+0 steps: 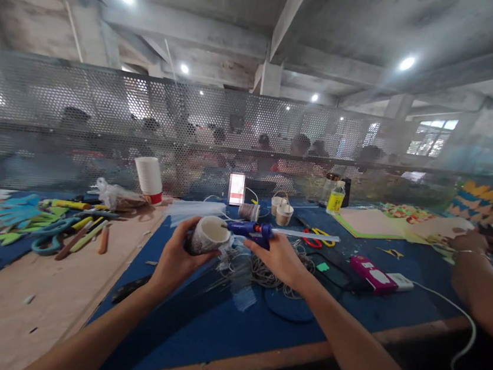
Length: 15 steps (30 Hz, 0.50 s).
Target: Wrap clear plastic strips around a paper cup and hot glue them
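Note:
My left hand (177,258) is wrapped round a pale cup (209,237) with a textured outer wall, its open mouth tilted toward me. In my right hand (281,257) is a blue hot glue gun (248,229), with a clear glue stick (307,235) jutting from its back end. The gun's nozzle points left and meets or nearly meets the cup's rim; I cannot tell whether they touch. Beneath my hands lie a tangle of grey cord (265,272) and a crumpled clear plastic piece (243,294). A spool of cord (249,211) stands just behind the gun.
Two small basket-like cups (284,214), scissors (319,237) and a yellow-labelled bottle (336,199) stand or lie farther back. A magenta box (372,275) with a white cable is at right, near another person's arm (478,283). Stacked paper cups (149,178) and tools (51,234) are at left.

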Tool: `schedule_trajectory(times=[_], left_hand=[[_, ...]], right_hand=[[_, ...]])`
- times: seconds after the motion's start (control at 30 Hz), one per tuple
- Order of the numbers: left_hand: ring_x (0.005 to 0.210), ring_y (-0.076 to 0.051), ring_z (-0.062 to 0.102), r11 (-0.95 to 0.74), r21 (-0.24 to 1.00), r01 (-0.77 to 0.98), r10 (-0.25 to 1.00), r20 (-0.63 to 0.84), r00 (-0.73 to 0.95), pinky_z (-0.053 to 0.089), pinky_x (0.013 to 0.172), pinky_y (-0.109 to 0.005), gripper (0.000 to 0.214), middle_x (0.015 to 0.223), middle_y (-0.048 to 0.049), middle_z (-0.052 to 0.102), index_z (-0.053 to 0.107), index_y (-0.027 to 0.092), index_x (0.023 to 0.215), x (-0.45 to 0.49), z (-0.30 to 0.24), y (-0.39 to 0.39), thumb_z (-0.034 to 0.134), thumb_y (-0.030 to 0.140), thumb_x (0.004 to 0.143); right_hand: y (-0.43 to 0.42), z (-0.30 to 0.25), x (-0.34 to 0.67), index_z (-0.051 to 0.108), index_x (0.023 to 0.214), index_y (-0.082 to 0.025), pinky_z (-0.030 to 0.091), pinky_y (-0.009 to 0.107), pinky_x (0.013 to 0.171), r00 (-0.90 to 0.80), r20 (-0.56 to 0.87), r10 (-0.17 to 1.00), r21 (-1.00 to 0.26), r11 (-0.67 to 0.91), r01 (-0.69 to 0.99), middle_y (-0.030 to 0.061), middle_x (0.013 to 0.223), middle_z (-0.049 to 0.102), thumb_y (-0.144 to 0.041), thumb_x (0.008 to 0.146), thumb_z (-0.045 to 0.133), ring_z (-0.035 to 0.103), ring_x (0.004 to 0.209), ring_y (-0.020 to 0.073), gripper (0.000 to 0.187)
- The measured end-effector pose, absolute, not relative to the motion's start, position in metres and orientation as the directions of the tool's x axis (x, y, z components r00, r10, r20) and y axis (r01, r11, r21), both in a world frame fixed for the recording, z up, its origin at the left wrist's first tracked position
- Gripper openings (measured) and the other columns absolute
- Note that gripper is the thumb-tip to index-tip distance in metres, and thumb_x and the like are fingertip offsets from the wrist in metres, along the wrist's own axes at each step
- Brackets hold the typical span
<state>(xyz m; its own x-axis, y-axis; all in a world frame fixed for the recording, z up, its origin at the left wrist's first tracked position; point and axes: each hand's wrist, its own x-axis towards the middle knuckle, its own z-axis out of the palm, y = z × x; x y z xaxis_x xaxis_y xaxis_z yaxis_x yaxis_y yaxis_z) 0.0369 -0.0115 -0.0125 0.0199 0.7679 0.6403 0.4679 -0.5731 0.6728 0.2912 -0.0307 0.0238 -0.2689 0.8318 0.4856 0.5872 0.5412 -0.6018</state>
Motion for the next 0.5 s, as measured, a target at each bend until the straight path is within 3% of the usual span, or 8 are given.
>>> schedule_trajectory(times=[0.13, 0.3, 0.5], left_hand=[[0.11, -0.029, 0.065, -0.586, 0.642, 0.494, 0.746, 0.665, 0.021, 0.052, 0.095, -0.042, 0.073, 0.122, -0.01, 0.065, 0.054, 0.022, 0.128, 0.037, -0.009, -0.015, 0.085, 0.045, 0.066], [0.113, -0.029, 0.063, -0.602, 0.613, 0.512, 0.719, 0.695, 0.014, 0.05, 0.099, -0.044, 0.072, 0.123, -0.0093, 0.064, 0.053, 0.023, 0.128, 0.037, -0.01, -0.015, 0.085, 0.044, 0.067], [0.105, -0.025, 0.066, -0.593, 0.73, 0.34, 0.762, 0.645, -0.056, 0.055, 0.087, -0.035, 0.075, 0.12, -0.0067, 0.064, 0.051, 0.024, 0.127, 0.039, -0.009, -0.012, 0.087, 0.041, 0.064]], right_hand=[[-0.029, 0.021, 0.292, 0.072, 0.104, -0.02, 0.053, 0.036, 0.082, -0.275, 0.435, 0.857, -0.646, 0.51, 0.568, 0.0057, 0.091, 0.074, -0.049, 0.092, 0.061, 0.069, 0.086, 0.0247, 0.033], [-0.028, 0.024, 0.295, 0.067, 0.096, -0.018, 0.049, 0.027, 0.052, -0.315, 0.262, 0.912, -0.807, 0.386, 0.446, 0.0014, 0.07, 0.063, -0.053, 0.09, 0.061, 0.056, 0.053, 0.0142, 0.035], [-0.034, 0.033, 0.295, 0.062, 0.086, -0.018, 0.048, 0.027, 0.054, -0.347, 0.233, 0.909, -0.871, 0.353, 0.34, -0.0033, 0.057, 0.052, -0.052, 0.089, 0.063, 0.052, 0.052, 0.0128, 0.034]])
